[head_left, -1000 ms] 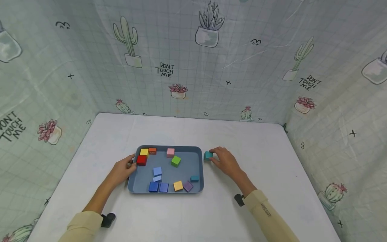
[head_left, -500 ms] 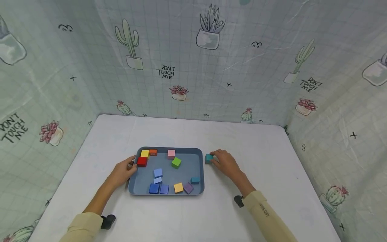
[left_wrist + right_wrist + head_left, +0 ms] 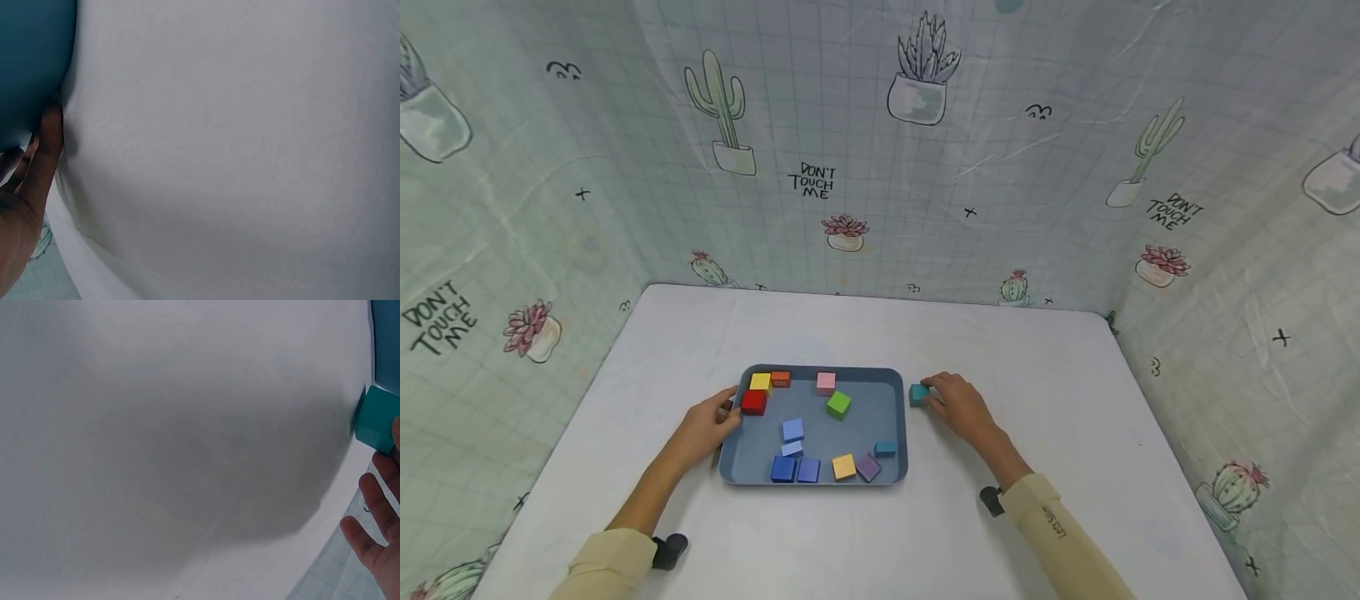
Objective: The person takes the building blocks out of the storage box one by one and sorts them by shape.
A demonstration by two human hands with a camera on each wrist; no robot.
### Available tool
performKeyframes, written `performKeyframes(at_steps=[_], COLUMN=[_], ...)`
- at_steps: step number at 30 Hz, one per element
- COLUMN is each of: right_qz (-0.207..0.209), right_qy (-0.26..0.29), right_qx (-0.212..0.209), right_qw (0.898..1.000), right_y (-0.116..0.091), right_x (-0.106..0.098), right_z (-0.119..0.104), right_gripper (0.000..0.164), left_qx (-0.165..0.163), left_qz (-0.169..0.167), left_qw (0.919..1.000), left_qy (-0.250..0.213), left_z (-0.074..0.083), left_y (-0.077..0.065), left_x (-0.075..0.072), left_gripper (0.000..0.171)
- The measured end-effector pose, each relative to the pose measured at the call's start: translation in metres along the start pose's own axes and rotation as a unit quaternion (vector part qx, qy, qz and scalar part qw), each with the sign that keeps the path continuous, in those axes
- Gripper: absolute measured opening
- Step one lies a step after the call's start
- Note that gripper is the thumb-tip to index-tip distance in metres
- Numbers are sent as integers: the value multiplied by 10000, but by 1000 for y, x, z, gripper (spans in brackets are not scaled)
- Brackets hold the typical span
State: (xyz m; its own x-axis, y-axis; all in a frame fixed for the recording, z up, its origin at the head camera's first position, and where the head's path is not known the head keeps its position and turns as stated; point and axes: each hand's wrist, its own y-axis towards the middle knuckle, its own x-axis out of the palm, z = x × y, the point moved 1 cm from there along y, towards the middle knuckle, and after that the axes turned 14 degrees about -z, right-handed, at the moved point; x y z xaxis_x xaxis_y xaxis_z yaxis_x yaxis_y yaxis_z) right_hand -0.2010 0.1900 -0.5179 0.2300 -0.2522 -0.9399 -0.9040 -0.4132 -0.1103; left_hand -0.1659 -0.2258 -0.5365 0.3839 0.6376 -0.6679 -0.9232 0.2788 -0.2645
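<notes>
A blue-grey tray (image 3: 857, 425) lies on the white table with several coloured blocks in it. At its left rim, my left hand (image 3: 703, 429) holds the edge, seen also in the left wrist view, where fingers (image 3: 50, 140) meet the tray's side. Just right of the tray, my right hand (image 3: 961, 408) pinches a teal block (image 3: 918, 395) between thumb and fingertips. In the right wrist view the same teal block (image 3: 377, 419) is close to the tray's side, with the other fingers spread below it.
Inside the tray are a red block (image 3: 754, 402), a yellow block (image 3: 761, 381), a pink block (image 3: 826, 383), a green block (image 3: 838, 405), a dark blue block (image 3: 783, 469), a purple block (image 3: 868, 467) and others. Cactus-print cloth (image 3: 880, 167) walls surround the table (image 3: 880, 542).
The whole view has shifted slightly, with the scene sitting a little lower in frame. Both hands keep their places, left on the tray, right on the teal block.
</notes>
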Motion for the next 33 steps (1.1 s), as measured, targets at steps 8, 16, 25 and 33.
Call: performKeyframes(at_steps=[8, 16, 25, 33], right_qz=[-71, -156, -182, -164], right_qy=[133, 338, 426, 468], right_qx=[105, 200, 249, 236], right_qw=[9998, 9991, 9986, 9985], right_y=[0, 0, 2, 2], right_x=[2, 6, 6, 9], right_z=[1, 2, 2, 3], right_gripper=[29, 31, 32, 33], left_qx=[-42, -29, 16, 48], left_qz=[-18, 41, 43, 10], left_qw=[10000, 10000, 10000, 10000], left_qy=[2, -14, -68, -82], left_z=[0, 1, -1, -4], left_y=[0, -3, -2, -1], left_x=[2, 4, 4, 4], left_gripper=[54, 54, 54, 54])
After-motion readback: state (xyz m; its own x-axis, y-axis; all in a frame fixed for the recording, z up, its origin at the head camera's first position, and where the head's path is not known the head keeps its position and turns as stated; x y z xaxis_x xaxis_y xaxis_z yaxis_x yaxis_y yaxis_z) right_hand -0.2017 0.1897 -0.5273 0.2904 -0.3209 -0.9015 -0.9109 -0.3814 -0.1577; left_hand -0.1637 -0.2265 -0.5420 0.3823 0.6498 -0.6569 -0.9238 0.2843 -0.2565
